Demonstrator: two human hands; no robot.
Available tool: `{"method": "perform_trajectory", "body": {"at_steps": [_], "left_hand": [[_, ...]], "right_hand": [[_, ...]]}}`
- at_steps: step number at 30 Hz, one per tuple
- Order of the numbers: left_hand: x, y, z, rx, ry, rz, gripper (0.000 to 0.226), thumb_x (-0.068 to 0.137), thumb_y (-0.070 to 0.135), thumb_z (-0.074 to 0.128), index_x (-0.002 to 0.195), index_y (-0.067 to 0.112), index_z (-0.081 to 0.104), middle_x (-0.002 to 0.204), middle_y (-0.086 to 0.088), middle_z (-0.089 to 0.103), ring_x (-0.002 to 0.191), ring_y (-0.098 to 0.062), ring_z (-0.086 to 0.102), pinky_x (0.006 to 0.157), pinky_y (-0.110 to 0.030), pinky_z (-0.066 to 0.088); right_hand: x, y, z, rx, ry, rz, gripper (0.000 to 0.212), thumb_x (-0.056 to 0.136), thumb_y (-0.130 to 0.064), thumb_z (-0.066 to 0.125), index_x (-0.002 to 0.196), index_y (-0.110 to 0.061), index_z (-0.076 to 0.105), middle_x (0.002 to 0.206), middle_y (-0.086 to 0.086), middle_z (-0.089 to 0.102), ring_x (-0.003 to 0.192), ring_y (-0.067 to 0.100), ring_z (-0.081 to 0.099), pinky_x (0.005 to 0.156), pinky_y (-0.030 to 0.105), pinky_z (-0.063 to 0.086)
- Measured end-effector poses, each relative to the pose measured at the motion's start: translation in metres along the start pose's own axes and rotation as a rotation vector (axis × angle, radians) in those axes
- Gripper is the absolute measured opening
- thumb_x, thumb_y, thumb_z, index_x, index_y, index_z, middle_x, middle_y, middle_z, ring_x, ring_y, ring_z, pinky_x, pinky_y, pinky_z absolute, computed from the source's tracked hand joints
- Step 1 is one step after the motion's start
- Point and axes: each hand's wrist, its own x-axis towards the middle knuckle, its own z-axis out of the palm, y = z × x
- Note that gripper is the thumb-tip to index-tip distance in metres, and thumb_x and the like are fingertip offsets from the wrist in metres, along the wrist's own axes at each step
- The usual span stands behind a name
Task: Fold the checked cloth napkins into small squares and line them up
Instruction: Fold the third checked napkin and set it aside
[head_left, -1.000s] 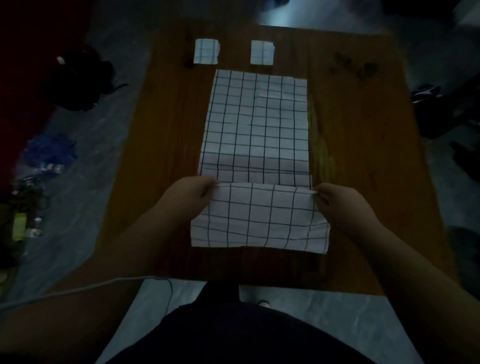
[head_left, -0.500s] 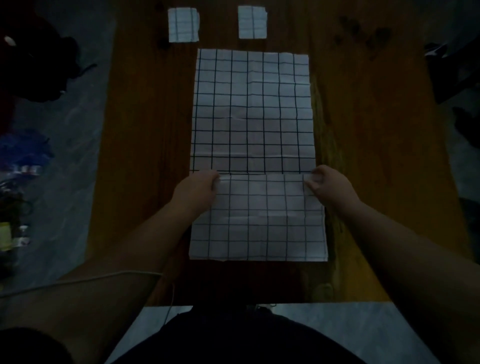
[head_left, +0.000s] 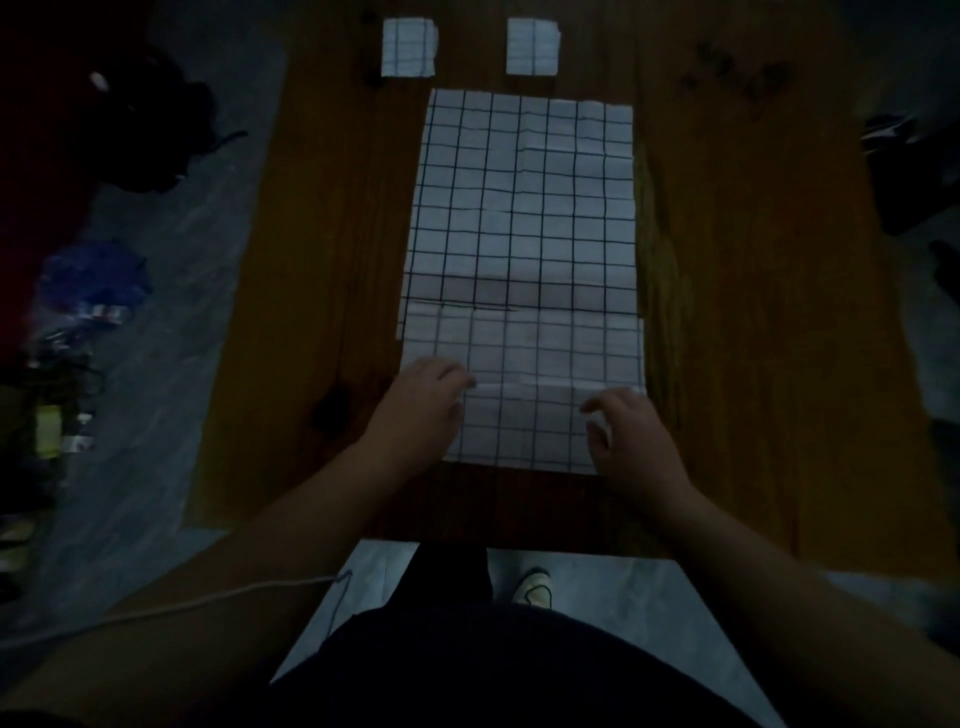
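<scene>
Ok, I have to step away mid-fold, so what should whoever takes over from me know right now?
Left hand rests flat on the near-left of the long napkin; right hand hovers open at its near-right, gripping nothing.
The napkin lies lengthwise on the wooden table, its near end folded over.
Done: two folded squares in a row at the far edge.
Left: keep folding this one small, then place it in that row.

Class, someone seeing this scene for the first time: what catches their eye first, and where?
The long checked napkin laid down the middle of the dark wooden table, its near end folded over. Both hands, left hand and right hand, rest there. Two small folded squares sit at the far edge.
</scene>
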Motion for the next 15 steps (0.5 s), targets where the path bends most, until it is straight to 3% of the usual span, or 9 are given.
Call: {"method": "perform_trajectory", "body": {"at_steps": [6,15], "left_hand": [[-0.055,0.016,0.038,0.027,0.010,0.046,0.018,0.084,0.013,0.072,0.102,0.016,0.073,0.103,-0.005,0.069,0.102,-0.028,0.059,0.085,-0.039,0.048],[-0.045,0.018,0.061,0.037,-0.078,0.037,0.027,0.091,0.027,0.064,0.118,0.022,0.068,0.120,-0.001,0.064,0.115,-0.025,0.051,0.098,-0.039,0.041]], "right_hand": [[-0.034,-0.012,0.045,-0.100,-0.061,-0.208,0.016,0.089,-0.013,0.062,0.104,-0.016,0.067,0.108,0.003,0.063,0.105,0.025,0.054,0.084,0.034,0.046],[-0.022,-0.009,0.061,-0.190,-0.060,-0.171,0.019,0.093,-0.028,0.058,0.109,-0.022,0.065,0.113,0.000,0.062,0.109,0.023,0.052,0.090,0.036,0.046]]}}
